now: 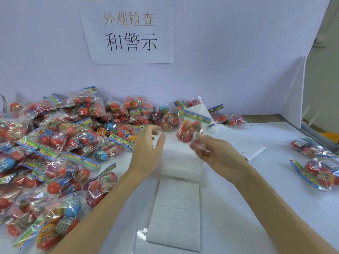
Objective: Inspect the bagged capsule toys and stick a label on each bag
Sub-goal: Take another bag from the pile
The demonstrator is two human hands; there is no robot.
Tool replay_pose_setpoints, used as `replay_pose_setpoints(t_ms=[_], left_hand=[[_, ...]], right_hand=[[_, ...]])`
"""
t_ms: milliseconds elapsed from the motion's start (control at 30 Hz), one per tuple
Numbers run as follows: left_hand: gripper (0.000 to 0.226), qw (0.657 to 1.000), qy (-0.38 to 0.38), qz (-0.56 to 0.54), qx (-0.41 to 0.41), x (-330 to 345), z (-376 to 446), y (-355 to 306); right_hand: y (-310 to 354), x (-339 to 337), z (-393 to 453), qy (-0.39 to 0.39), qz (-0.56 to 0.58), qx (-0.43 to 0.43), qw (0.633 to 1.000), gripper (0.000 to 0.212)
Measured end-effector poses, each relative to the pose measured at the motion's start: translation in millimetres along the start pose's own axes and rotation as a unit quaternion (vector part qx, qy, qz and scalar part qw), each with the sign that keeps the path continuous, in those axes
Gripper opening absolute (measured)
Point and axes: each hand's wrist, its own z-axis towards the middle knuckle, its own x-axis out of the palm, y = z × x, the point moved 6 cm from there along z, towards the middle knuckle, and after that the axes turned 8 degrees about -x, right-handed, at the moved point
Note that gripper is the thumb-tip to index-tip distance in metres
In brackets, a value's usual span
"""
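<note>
The right hand (218, 154) pinches a bag (190, 128) of capsules at one o'clock; the left hand (148, 145), fingers relaxed, hovers at eleven above label sheets (176, 211).

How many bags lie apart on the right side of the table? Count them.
2, one behind the other near the right edge: the far bag and the near bag. The frame cuts both off, so more may lie beyond it.

Your right hand (218, 154) pinches a bag (192, 129) of clear, crinkly, glossy plastic film with a printed paper-like header. The heap of bags (55, 143) glints alike, holding smooth glossy plastic capsules. The label sheets (176, 208) look matt white paper, as does the wall sign (128, 32).
</note>
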Motion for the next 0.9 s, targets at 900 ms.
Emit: replay_pose_setpoints(t_ms=[900], left_hand=[[0.016,0.977,0.089,-0.190,-0.033,-8,1,-15]], right_hand=[[-7,8,-4,0.072,-0.092,-0.005,0.993,0.043]])
